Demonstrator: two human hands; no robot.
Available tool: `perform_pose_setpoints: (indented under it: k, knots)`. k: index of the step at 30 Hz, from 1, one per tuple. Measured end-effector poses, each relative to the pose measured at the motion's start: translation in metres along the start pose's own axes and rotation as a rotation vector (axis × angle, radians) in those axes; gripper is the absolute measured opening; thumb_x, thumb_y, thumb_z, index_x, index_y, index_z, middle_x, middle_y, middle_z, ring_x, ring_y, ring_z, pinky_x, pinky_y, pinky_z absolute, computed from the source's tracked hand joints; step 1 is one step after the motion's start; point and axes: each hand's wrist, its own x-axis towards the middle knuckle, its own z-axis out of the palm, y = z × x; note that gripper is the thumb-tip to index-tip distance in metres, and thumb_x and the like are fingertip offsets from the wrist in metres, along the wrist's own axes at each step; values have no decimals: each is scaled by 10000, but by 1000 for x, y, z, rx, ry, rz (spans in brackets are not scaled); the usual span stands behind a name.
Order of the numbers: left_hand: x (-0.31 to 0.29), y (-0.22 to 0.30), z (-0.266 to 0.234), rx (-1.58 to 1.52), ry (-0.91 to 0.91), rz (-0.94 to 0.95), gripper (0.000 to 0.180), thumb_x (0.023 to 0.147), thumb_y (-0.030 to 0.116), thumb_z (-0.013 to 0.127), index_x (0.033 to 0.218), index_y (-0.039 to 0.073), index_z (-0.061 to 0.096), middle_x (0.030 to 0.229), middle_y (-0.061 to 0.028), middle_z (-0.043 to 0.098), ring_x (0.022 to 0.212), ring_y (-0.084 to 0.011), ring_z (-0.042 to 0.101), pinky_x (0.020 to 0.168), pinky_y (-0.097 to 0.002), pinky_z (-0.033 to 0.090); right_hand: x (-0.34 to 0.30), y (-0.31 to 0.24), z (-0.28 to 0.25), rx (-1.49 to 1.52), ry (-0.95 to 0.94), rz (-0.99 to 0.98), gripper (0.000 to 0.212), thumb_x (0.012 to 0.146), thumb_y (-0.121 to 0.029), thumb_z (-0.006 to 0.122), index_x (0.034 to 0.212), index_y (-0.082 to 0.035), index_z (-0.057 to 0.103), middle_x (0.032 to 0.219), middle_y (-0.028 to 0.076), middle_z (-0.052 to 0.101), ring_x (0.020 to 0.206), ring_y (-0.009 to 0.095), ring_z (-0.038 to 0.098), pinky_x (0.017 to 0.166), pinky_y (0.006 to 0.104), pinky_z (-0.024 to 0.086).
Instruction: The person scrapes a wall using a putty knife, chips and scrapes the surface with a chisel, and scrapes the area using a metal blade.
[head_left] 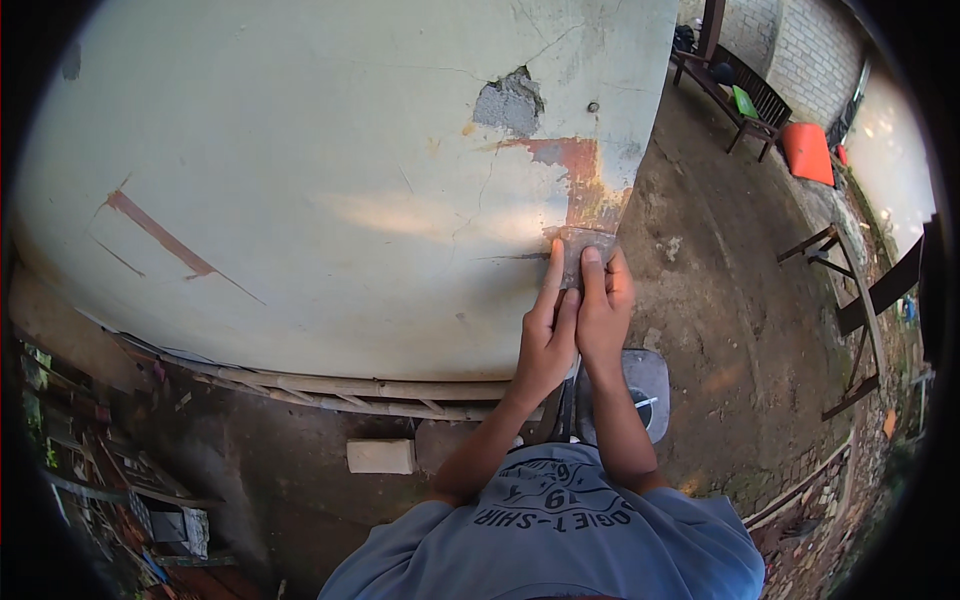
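Note:
Both hands are pressed close together at the right edge of a pale, cracked wall [300,120]. Between them is a thin, flat grey-brown scraper [572,262], its upper edge against the wall. My left hand [545,335] grips its left side, index finger stretched up along the face. My right hand [603,300] closes on the right side, with the thumb flat on the front. Right above the scraper runs a reddish-brown and yellow stripped patch [585,185]. Higher up, a hole [510,103] in the plaster exposes rough grey material. Any handle is hidden by the hands.
Below the wall lie bamboo poles [370,387] and a pale block [380,456]. A grey lidded container [645,390] stands under my right forearm. Farther right are a dark bench [740,95], an orange container [807,153] and a wooden frame [850,260].

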Motion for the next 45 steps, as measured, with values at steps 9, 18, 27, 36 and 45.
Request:
perform_pose_setpoints:
  k: [9,18,27,36,45]
  knots:
    - [-1,-8,4,67,136,-44,478,975,3,424,1448,44,370,1162,-83,624,931,-70,531,780,-214,445,1,8,-2,-29,-44,-1,229,1002,-180,499,1033,16,614,883,17,641,777,56,549,684,221,459]
    - [1,-8,9,70,213,57,445,961,-15,467,1403,26,440,1039,-39,644,763,-28,479,651,-184,421,6,2,0,103,-32,70,221,1002,-170,496,994,18,611,862,8,634,754,36,528,653,205,441]
    - [9,1,11,94,259,144,435,961,-16,471,1395,8,447,947,-2,627,722,-26,463,610,-184,409,13,-11,3,80,-55,66,199,990,-161,513,953,8,611,835,-4,626,730,29,514,624,205,422]
    - [9,14,11,81,263,79,420,964,-14,474,1384,-2,456,909,6,613,728,-24,467,634,-188,425,18,-27,7,106,-93,110,202,992,-160,506,937,3,612,812,-15,615,720,26,502,621,205,415]
    - [15,31,9,49,226,-2,420,961,-6,485,1380,7,465,918,-26,646,776,-32,513,679,-195,441,13,-26,3,104,-114,149,200,989,-157,510,981,11,617,869,-3,627,769,31,515,665,202,425]
